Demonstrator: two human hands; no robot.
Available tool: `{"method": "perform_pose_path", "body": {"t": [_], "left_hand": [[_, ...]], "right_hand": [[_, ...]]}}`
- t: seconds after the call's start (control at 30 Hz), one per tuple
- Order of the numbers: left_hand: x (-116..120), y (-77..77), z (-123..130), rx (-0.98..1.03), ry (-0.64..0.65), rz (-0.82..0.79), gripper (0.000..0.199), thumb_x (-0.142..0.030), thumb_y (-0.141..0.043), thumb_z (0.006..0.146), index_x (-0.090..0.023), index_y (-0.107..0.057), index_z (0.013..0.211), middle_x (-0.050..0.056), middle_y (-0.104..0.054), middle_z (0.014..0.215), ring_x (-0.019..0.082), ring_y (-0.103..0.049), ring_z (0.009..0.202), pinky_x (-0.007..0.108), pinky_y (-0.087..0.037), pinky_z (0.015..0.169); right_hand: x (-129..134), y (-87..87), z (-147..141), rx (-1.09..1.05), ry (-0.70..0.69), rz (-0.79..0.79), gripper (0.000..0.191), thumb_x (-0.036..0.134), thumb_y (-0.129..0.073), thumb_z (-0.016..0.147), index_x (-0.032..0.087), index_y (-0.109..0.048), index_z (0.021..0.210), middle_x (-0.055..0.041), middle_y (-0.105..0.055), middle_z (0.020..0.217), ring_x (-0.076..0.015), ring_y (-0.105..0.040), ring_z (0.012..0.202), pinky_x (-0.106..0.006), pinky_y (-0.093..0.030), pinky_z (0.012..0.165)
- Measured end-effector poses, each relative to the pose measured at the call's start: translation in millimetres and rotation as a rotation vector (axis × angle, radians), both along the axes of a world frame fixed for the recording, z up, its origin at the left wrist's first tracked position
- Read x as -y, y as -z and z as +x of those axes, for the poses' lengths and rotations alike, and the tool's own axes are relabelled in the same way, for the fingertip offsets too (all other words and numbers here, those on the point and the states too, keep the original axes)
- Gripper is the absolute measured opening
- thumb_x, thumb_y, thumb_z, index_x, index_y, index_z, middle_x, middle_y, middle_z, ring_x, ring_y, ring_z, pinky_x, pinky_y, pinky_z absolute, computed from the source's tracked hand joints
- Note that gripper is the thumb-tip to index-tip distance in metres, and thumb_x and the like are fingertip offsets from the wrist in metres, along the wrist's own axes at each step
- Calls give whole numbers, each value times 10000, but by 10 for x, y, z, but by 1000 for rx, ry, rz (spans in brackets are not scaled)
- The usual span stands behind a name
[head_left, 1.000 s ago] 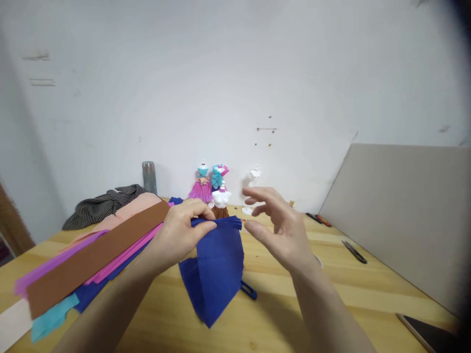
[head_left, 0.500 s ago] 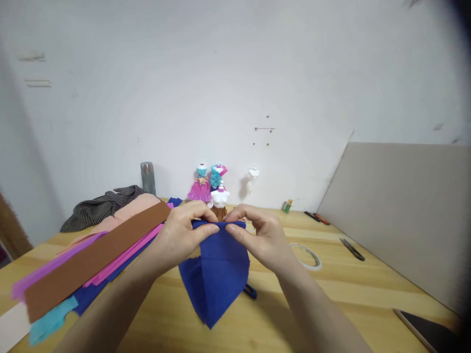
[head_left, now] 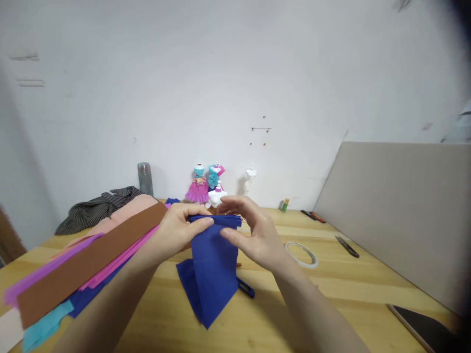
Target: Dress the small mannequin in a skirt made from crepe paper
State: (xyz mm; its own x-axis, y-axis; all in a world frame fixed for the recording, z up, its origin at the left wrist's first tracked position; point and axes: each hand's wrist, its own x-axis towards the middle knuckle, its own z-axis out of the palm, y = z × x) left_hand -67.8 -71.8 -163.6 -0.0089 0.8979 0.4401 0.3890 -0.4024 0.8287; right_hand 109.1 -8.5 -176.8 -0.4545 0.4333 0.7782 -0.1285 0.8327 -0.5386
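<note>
Bright, even light on the wall (head_left: 191,88), soft shadow falling on the table (head_left: 294,314), the hands (head_left: 253,238) slightly soft, wide-lens stretch at the sides, and the right edge going dark and blurred.

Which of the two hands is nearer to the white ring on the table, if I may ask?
Right. The right hand is just left of the white ring; the left hand is farther left, pinching the blue fabric.
</note>
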Motion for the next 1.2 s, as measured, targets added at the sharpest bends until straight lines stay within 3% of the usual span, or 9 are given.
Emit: {"method": "perform_pose_path", "body": {"t": [0.1,0.33,0.7,0.87,1.03,1.2], "left_hand": [[-2,-12,-3,44,25,-34,211,-323,-636,743,-127,-717,745,59,-718,761,180,-625,707,274,-489,657],[-5,-24,-3,9,28,-70,191,-304,-647,724,-129,-724,735,55,-719,736,165,-611,685,256,-462,636],[7,-42,9,-4,18,-59,169,-260,-657,704,-144,-737,798,68,-747,856,211,-653,834,290,-480,757],[-18,-16,6,8,-6,-48,179,-272,-646,714,-135,-731,794,76,-744,837,210,-656,783,298,-484,717],[-8,-21,2,13,-54,-3,193,-263,-657,706,-131,-736,822,93,-749,890,236,-662,857,337,-487,801],[-2,-22,-29,131,-15,-22,205,-264,-693,694,-127,-721,844,92,-741,891,209,-655,811,320,-497,757]], "right_hand": [[-6,7,2,41,-13,47,365,211,-715,741,222,-592,1085,-65,-663,1051,-219,-630,973,-362,-510,863],[-39,-2,-21,27,63,-16,35,198,-652,785,191,-684,799,-29,-720,772,-175,-660,731,-301,-523,704],[-99,38,-36,41,72,-51,78,218,-646,801,186,-716,800,-32,-742,791,-169,-676,741,-292,-522,717],[-108,38,-46,66,58,-104,219,232,-657,771,182,-701,980,-51,-744,891,-186,-678,805,-308,-526,740],[-106,24,-50,81,57,-117,69,209,-627,772,176,-687,765,-17,-704,725,-154,-638,676,-265,-495,643],[-100,16,-35,25,74,-101,79,214,-631,771,175,-692,740,-12,-678,670,-144,-595,620,-262,-465,600]]}}
